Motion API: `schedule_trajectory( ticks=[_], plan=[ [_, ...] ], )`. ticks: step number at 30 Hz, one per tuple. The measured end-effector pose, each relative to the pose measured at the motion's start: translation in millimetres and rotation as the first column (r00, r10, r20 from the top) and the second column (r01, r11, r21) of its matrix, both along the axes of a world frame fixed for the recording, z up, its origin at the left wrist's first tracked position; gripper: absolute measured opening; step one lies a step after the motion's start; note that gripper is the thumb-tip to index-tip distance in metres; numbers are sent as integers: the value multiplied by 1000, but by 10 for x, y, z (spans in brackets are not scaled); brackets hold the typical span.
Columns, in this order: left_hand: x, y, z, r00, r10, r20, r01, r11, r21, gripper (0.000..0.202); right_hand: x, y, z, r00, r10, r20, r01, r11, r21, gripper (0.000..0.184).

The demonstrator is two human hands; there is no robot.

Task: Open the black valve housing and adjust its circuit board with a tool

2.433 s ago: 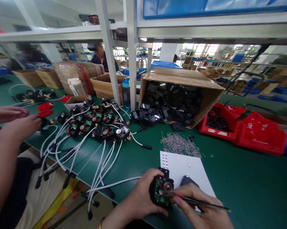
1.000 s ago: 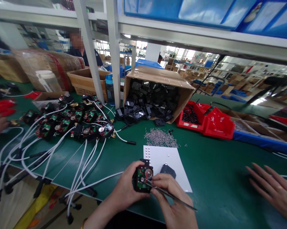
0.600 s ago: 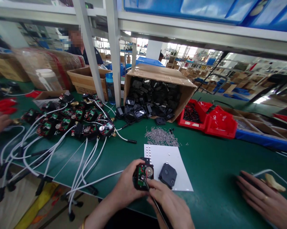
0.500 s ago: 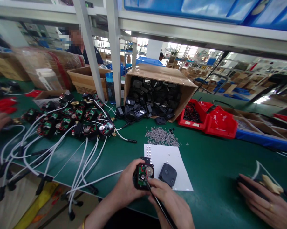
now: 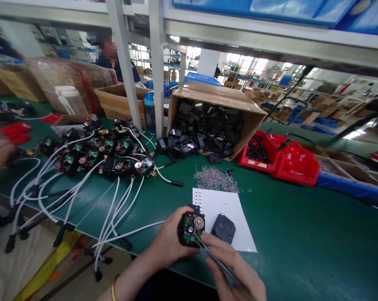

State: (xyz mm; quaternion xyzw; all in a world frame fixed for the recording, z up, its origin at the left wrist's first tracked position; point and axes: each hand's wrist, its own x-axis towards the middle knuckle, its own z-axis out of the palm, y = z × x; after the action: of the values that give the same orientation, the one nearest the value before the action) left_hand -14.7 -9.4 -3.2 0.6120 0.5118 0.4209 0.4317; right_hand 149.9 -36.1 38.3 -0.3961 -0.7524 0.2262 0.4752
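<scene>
module [image 5: 191, 229] w/ green board | L hand [image 5: 170, 240] grips it | R hand [image 5: 235, 267] pinches tweezers [image 5: 217, 261], tip on board

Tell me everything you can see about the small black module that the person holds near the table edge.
The module is a small black housing, plastic by its look, open on the side facing the camera. Inside sit a green circuit board, red parts and a round silvery disc. The left hand cups it from the left, above the table edge. The right hand holds a thin tool whose tip reaches into it. A white cable runs leftward from it.
</scene>
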Motion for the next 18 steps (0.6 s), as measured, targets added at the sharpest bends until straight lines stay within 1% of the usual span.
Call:
schedule_trajectory(
  ticks=[2, 3, 5, 8, 11, 15, 16, 18],
  plan=[
    [-4, 4, 4, 1000, -11, -10, 11, 1000, 5, 75, -38, 49, 11, 986, -111, -128, 88, 981, -174, 8],
    [-5, 4, 3, 1000, -13, -15, 13, 1000, 12, 75, -52, 79, 10, 978, -144, -150, 106, 966, -238, 7],
    [-6, 1, -3, 1000, -14, -22, 15, 1000, 23, 76, -64, 136, -10, 979, -148, -141, 101, 950, -296, 8],
    [-9, -6, -22, 999, -17, -28, 18, 1000, 22, 75, -56, 167, -62, 987, -119, -105, 84, 953, -292, 8],
    [-10, -6, -41, 999, -17, -36, 18, 999, 27, 76, -59, 140, -86, 988, -126, -94, 92, 949, -303, 8],
    [-8, 0, -47, 998, -3, -58, 4, 1000, 25, 76, -113, 105, -68, 972, -178, -156, 114, 930, -349, 8],
    [-8, -1, -45, 998, -2, -65, 4, 1000, 23, 75, -128, 105, -66, 969, -181, -169, 116, 935, -336, 7],
    [-13, -4, -40, 997, -6, -83, 9, 999, 34, 74, -150, 111, -70, 972, -156, -174, 105, 957, -270, 8]
  ],
)
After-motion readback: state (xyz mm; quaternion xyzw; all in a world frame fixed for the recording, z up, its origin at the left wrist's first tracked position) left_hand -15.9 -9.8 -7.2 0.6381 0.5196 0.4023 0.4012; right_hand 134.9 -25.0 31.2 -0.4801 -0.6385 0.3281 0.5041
